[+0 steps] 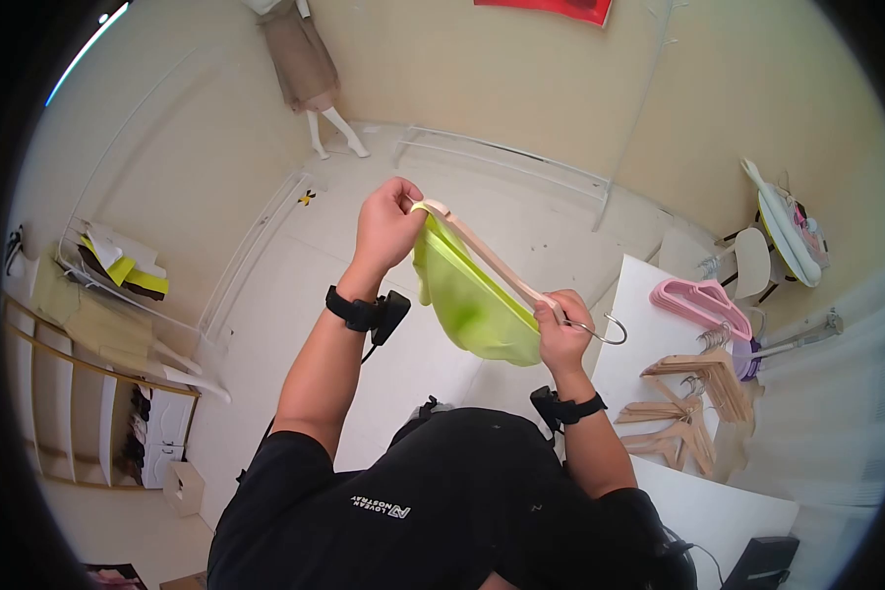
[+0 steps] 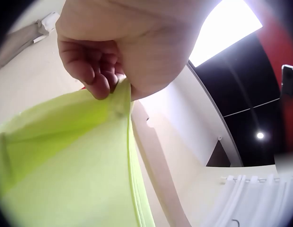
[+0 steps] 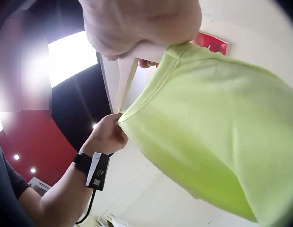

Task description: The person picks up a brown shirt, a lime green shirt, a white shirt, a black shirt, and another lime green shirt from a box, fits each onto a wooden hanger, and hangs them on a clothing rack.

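A lime-green garment [image 1: 470,307] hangs in front of the person's chest, along a pale wooden hanger [image 1: 497,258] with a metal hook [image 1: 612,332]. My left hand [image 1: 388,224] pinches the garment's edge at the hanger's far end; the left wrist view shows this cloth [image 2: 75,156] drawn up between curled fingers and thumb. On the other side, my right hand [image 1: 562,339] grips the hanger beside its hook, close to the other end of the garment's edge. In the right wrist view, the cloth [image 3: 208,118] drops from a band stretched between both hands.
To the right, a white table [image 1: 615,369] carries pink hangers [image 1: 693,300] and several wooden hangers [image 1: 703,379]. A white chair [image 1: 752,261] stands beyond it. Low white rails [image 1: 506,157] run along the back wall near a mannequin [image 1: 310,69]. Shelves [image 1: 84,413] are at left.
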